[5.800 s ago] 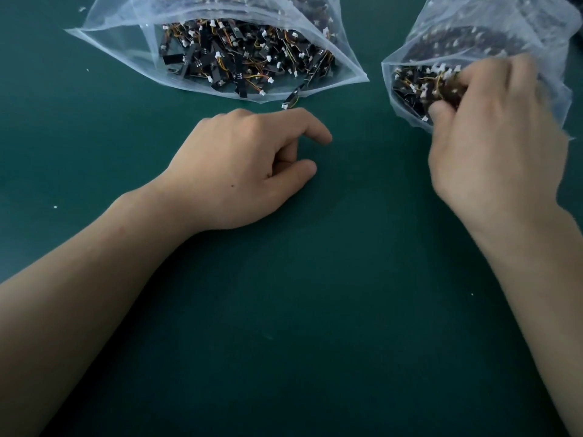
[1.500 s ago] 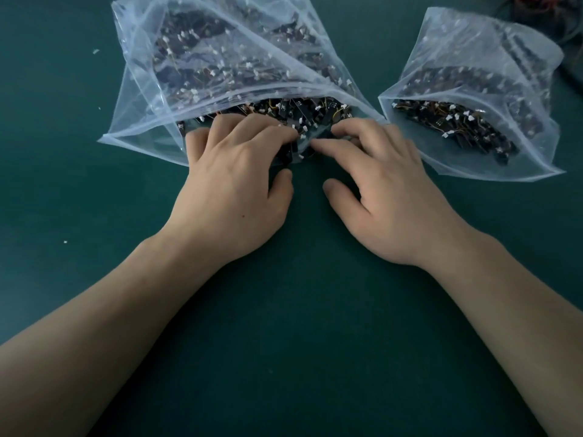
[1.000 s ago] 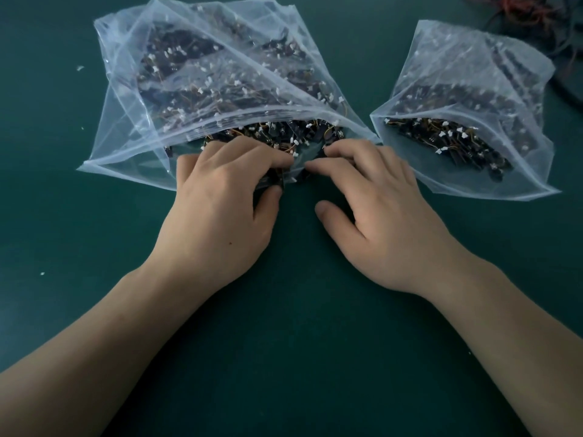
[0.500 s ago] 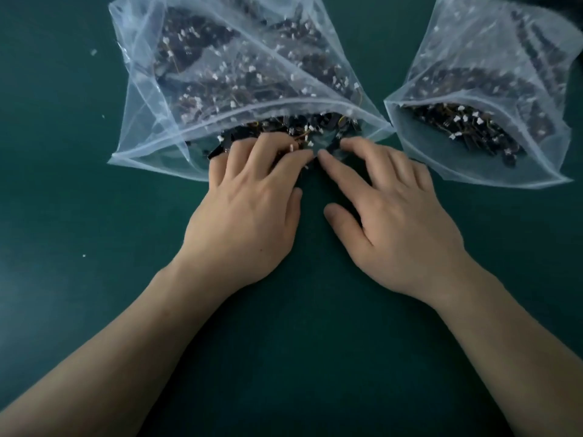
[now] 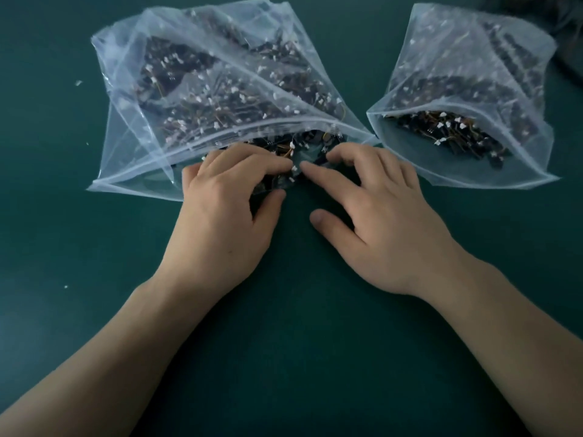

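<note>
The dark green table top [image 5: 299, 342] lay under everything. Just beyond the left hand's knuckles sprawled the larger zip bag [image 5: 195, 89], its mouth gaping toward the person. The left hand [image 5: 220, 222] had its fingers curled over a clump of wired connector parts [image 5: 284, 146] at that mouth, thumb tucked beneath. The right hand [image 5: 378, 222], close beside it, lay loose, forefinger tip touching the same clump. Beyond and to the right of it sat the smaller zip bag [image 5: 457, 74], also open. I reckoned a sharp pull could let the tangled wires drag extra parts out onto the table.
</note>
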Tool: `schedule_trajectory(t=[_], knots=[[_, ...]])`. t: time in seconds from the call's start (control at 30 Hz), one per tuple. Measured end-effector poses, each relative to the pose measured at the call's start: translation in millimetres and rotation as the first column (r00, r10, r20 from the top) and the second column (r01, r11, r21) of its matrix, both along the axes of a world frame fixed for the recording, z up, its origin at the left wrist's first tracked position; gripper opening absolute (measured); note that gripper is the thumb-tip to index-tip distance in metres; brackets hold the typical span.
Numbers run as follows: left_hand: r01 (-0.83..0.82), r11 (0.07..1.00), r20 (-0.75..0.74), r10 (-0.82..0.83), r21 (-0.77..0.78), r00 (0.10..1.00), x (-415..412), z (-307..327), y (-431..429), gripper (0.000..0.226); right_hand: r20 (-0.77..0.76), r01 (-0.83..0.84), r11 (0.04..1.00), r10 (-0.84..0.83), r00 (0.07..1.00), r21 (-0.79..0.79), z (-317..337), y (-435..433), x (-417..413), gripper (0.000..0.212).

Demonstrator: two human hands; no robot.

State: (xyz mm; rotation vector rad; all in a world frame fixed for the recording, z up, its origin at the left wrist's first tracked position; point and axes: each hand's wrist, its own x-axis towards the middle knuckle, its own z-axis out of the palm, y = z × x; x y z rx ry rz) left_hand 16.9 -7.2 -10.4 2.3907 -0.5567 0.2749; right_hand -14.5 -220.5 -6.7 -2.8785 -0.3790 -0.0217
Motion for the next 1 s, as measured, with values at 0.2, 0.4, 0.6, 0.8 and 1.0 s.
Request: schedule_trajectory(t=[0.2, 0.4, 0.6, 0.8, 1.0], knots=[[-0.02, 0.996, 0.064, 0.026, -0.092, 0.998, -1.4, 7.6, 0.6, 0.014, 0.067, -0.008, 0.994, 0.001, 0.998, 0.108, -1.3, -1.4, -1.8, 0.041], [0.075, 0.992, 0.035, -0.072, -0.1, 0.997, -7.0, 10.8, -1.0, 0.024, 0.169, -0.043, 0.962, -0.003, 0.986, 0.269, -2.9, -4.4, -3.1, 0.025], [0.215, 0.974, 0.022, -0.214, -0.072, 0.977, -9.8, 11.7, -1.2, 0.035, 0.177, 0.029, 0.93, -0.1, 0.979, 0.367, 0.3, -5.9, -4.4, 0.027], [0.184, 0.982, -0.031, -0.185, -0.043, 0.982, -7.9, 10.5, -3.2, 0.026, 0.115, 0.053, 0.94, -0.097, 0.989, 0.338, 0.7, -5.7, -1.1, 0.01], [0.205, 0.979, -0.026, -0.204, 0.013, 0.979, -6.5, 10.5, -5.7, 0.022, 0.126, 0.058, 0.906, -0.121, 0.985, 0.42, -0.1, -12.6, -3.9, 0.004]])
